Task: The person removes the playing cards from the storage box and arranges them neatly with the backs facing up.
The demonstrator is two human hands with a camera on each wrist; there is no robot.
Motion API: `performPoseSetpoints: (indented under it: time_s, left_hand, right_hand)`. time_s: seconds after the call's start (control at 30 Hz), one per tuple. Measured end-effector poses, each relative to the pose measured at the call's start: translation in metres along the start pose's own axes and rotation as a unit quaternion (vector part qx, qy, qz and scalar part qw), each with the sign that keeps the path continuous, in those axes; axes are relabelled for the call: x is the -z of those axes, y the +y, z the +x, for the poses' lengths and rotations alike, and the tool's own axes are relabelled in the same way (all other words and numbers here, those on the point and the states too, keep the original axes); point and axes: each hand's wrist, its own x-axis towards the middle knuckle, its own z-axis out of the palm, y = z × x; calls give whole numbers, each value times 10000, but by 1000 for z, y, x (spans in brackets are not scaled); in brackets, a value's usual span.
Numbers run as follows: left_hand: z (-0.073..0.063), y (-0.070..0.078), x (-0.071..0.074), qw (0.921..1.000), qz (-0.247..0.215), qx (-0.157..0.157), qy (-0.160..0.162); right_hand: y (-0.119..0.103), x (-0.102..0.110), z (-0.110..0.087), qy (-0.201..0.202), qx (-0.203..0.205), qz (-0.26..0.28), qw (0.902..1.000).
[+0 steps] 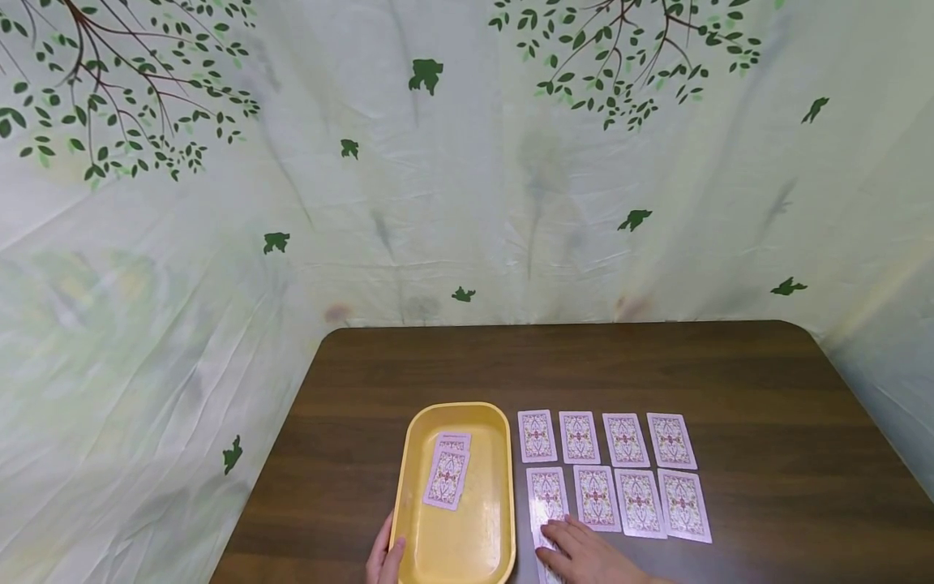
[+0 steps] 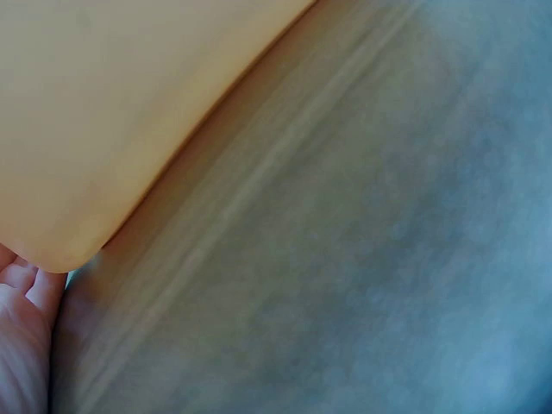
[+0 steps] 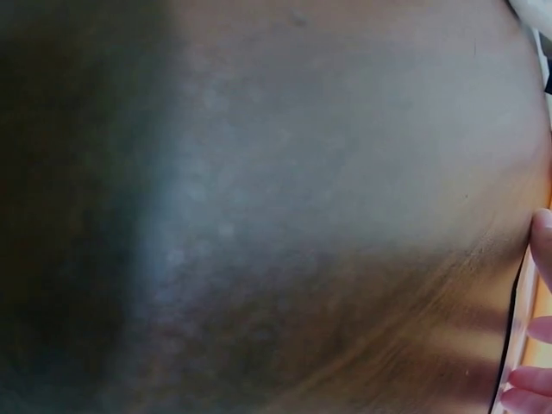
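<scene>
A yellow tray (image 1: 487,519) stands at the left of the wooden table, with two patterned playing cards (image 1: 446,480) overlapping in it. My left hand (image 1: 384,556) grips the tray's near left side, thumb at the rim; its fingers (image 2: 19,280) show under the tray edge in the left wrist view. To the right of the tray, my right hand (image 1: 584,553) rests its fingertips on a playing card (image 1: 543,535), partly hidden by them. That card lies just below the leftmost card (image 1: 546,487) of the nearer row. In the right wrist view, only its fingers (image 3: 542,250) appear, at the right edge.
Two rows of cards lie back side up on the table (image 1: 409,365), among them one at the far right (image 1: 684,504) and one in the back row (image 1: 671,440). A pale curtain (image 1: 467,203) with printed leaves hangs behind the table.
</scene>
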Motion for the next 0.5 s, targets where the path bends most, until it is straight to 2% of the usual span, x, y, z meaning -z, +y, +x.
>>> performPoseSetpoints:
  time_s: [0.5]
  left_hand:
    - [-1, 2, -1, 9997, 3, 246, 86]
  right_hand:
    - [0, 3, 1, -20, -63, 143, 9999]
